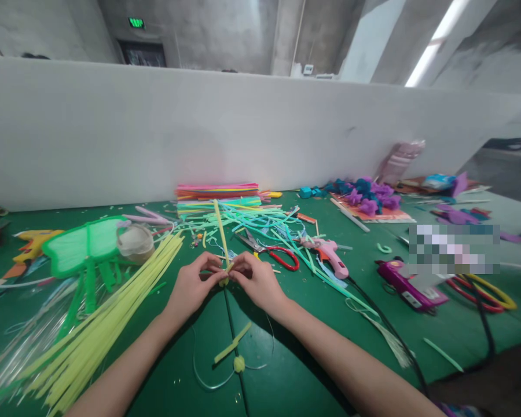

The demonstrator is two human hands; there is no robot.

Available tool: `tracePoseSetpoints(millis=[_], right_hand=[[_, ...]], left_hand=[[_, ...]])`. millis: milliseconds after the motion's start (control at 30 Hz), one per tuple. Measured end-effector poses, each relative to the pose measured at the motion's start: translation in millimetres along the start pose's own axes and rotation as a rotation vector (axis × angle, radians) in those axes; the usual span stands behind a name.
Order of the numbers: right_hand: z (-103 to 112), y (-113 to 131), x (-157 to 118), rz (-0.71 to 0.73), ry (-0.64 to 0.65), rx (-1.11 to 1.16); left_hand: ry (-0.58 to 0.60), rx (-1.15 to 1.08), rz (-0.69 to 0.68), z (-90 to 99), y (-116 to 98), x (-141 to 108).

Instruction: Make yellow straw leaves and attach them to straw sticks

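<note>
Both hands meet above the green counter (169, 370), thumbs and fingertips pinched together: the left hand (198, 282) and right hand (257, 281) jointly grasp the lower part of one yellow chenille stem (221, 231). The stem is located between the fingertips, its long free length extending beyond them toward the far side.

Handling, as judged: the stem should prove very light, soft-surfaced and pliable, probably over a thin wire core that retains a bend. Its fuzz should give good grip, so slipping appears unlikely; flattened pile or a kink is the likelier damage. Best hold is a fingertip pinch close to the lower end, leaving the long part free.

Appearance: pale yellow, slender, fuzzy, nearly straight along the free length. A small curled yellow portion (224, 282) shows just beneath the fingertips; whether it belongs to the same stem cannot be determined.

Surroundings: on the near side of the hands lie short yellow stem pieces (233, 344) and a small yellow ball (239, 364). A bundle of yellow-green stems (113, 313) lies left of the left hand. Red-handled scissors (263, 249) rest just beyond the right hand, with a pink glue gun (337, 265) farther to its right.
</note>
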State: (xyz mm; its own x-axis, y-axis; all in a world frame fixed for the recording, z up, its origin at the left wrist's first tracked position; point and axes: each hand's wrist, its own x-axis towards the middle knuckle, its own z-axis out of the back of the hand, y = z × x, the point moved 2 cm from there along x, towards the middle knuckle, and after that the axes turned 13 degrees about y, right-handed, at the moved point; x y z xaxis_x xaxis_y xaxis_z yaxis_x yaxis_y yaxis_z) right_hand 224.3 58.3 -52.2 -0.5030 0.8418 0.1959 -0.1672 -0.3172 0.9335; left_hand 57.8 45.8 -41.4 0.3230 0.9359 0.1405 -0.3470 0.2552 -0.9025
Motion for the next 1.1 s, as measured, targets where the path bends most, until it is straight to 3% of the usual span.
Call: tracePoseSetpoints(millis=[100, 300, 467, 633, 800, 967, 1100], right_hand=[[-0.1, 7.0, -1.2, 0.045, 0.015, -0.099], [0.1, 11.6, -1.7, 0.008, 0.05, -0.051], [0.3, 8.1, -0.2, -0.019, 0.053, -0.067], [0.2, 3.9, -0.2, -0.024, 0.077, -0.022], [0.2, -5.5, 0.9, -0.049, 0.083, 0.083], [-0.6, -6.4, 0.9, -0.052, 0.077, 0.04], [1.7, -2.0, 0.0, -0.074, 0.041, 0.012]], left_hand=[[0.011, 0.024, -0.004, 2.0, -0.8, 1.3], [0.027, 0.017, -0.001, 2.7, -1.1, 0.9], [0.119, -0.054, -0.067, 0.1, 0.9, 2.4], [0.178, -0.214, -0.021, 6.6, 5.2, -2.2], [0.293, -0.129, -0.013, 11.4, -3.9, -11.4], [0.221, 0.158, -0.061, 6.5, -11.8, -15.4], [0.123, 0.18, 0.052, 5.7, -3.8, -15.4]])
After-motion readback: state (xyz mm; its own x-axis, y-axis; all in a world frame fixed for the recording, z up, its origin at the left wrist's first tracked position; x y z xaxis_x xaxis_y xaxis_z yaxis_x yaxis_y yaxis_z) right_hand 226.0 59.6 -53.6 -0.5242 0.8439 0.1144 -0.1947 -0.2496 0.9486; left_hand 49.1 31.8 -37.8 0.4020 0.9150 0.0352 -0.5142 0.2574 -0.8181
